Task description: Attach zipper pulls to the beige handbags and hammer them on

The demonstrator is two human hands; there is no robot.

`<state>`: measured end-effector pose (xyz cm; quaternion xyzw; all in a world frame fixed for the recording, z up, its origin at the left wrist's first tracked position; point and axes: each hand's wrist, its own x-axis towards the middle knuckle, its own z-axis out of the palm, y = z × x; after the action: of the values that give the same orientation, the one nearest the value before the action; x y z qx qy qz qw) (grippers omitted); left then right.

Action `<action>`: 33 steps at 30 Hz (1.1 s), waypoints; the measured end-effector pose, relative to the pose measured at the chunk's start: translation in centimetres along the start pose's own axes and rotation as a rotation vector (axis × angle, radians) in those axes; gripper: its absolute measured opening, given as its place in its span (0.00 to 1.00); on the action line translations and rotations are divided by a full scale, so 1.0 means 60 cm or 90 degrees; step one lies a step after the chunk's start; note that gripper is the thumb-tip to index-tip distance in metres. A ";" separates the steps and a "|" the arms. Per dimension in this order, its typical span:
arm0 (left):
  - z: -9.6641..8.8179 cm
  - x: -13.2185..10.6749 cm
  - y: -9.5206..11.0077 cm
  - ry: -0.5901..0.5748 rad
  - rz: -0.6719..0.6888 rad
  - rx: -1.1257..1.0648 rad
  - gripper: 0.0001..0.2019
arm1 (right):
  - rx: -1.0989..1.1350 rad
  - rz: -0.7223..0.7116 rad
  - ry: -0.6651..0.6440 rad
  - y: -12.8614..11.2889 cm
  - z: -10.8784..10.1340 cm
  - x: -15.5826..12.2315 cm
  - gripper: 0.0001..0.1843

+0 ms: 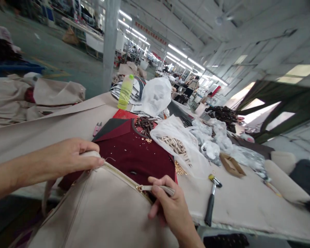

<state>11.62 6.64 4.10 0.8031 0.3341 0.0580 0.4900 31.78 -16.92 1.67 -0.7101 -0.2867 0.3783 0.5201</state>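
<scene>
A beige bag (111, 210) lies tilted at the near edge of the table, its gold zipper (124, 176) running along the top. My left hand (77, 155) is closed on the bag's upper corner at the zipper's left end. Between the thumb and fingers of my right hand (167, 199) is the beige zipper pull (155, 188), joined to the gold slider. Left of the slider the zipper teeth look closed; near my right fingers a dark gap shows. Some right fingertips are hidden behind the bag.
Dark red fabric (113, 144) with small metal bits lies behind the bag. A hammer (211, 203) rests at right, beside a small cardboard box (231, 164). Pink snips (97, 128), a yellow-green bottle (125, 92) and a white plastic bag of parts (193, 151) are farther back.
</scene>
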 end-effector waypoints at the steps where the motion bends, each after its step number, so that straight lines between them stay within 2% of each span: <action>1: -0.005 0.019 -0.004 -0.006 0.016 0.023 0.18 | 0.021 0.038 -0.024 0.010 0.005 0.007 0.32; 3: -0.011 0.053 -0.012 -0.038 0.039 0.064 0.17 | 0.049 0.101 -0.045 0.032 0.020 0.017 0.35; 5: -0.010 0.072 -0.015 -0.069 0.028 0.136 0.18 | 0.050 0.106 -0.026 0.055 0.035 0.025 0.33; 6: -0.005 0.075 -0.014 -0.047 0.032 0.195 0.19 | 0.037 0.091 -0.014 0.065 0.041 0.028 0.32; 8: 0.018 0.064 -0.008 0.067 0.063 0.319 0.20 | 0.012 0.050 0.002 0.081 0.048 0.031 0.28; 9: 0.036 0.051 -0.005 0.149 0.126 0.384 0.21 | 0.005 0.036 0.003 0.087 0.049 0.032 0.26; 11: 0.087 0.020 -0.004 0.288 0.324 0.479 0.21 | -0.003 0.014 0.006 0.095 0.047 0.032 0.24; 12: 0.118 0.004 -0.007 0.322 0.448 0.509 0.21 | -0.008 0.004 0.007 0.097 0.046 0.030 0.23; 13: 0.148 -0.010 -0.013 0.337 0.518 0.519 0.20 | -0.015 -0.005 0.008 0.096 0.044 0.028 0.23; 15: 0.200 -0.030 -0.031 0.348 0.544 0.507 0.20 | -0.042 -0.023 0.006 0.089 0.040 0.021 0.22; 17: 0.227 -0.038 -0.049 0.355 0.524 0.493 0.24 | -0.078 -0.045 -0.002 0.072 0.036 0.012 0.19; 20: 0.222 -0.037 -0.059 0.362 0.540 0.467 0.24 | -0.136 -0.122 -0.009 0.036 0.033 0.002 0.15; 24: 0.194 -0.019 -0.052 0.368 0.551 0.471 0.21 | -0.247 -0.268 0.051 0.007 0.037 0.025 0.11; 26: 0.189 -0.003 -0.051 0.374 0.571 0.522 0.22 | -0.321 -0.285 0.079 0.012 0.040 0.047 0.09; 29: 0.190 0.019 -0.057 0.366 0.614 0.560 0.23 | -0.397 -0.267 0.071 0.034 0.042 0.071 0.09; 33: 0.197 0.024 -0.063 0.369 0.610 0.547 0.23 | -0.424 -0.291 0.094 0.060 0.045 0.076 0.11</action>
<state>15.86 -0.23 -5.44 0.9364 0.0538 0.3419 -0.0584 32.12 -12.93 -3.35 -0.7829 -0.5056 0.0876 0.3518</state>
